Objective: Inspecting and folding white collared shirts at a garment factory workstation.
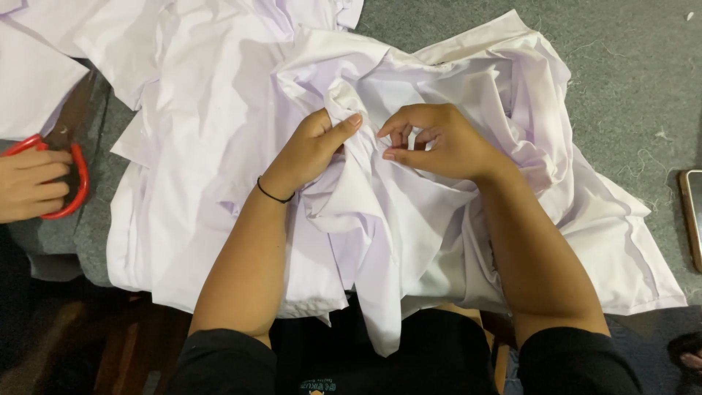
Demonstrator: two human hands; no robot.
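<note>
Both hands are pinching white cloth lying across the lap: left hand gripping a fold, right hand nipping it just beside. Another person's hand is holding red scissors far left.

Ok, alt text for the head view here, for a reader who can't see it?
Both hands, left hand and right hand, pinch bunched white fabric on a grey surface. At the left edge, another person's hand holds red-handled scissors.
</note>
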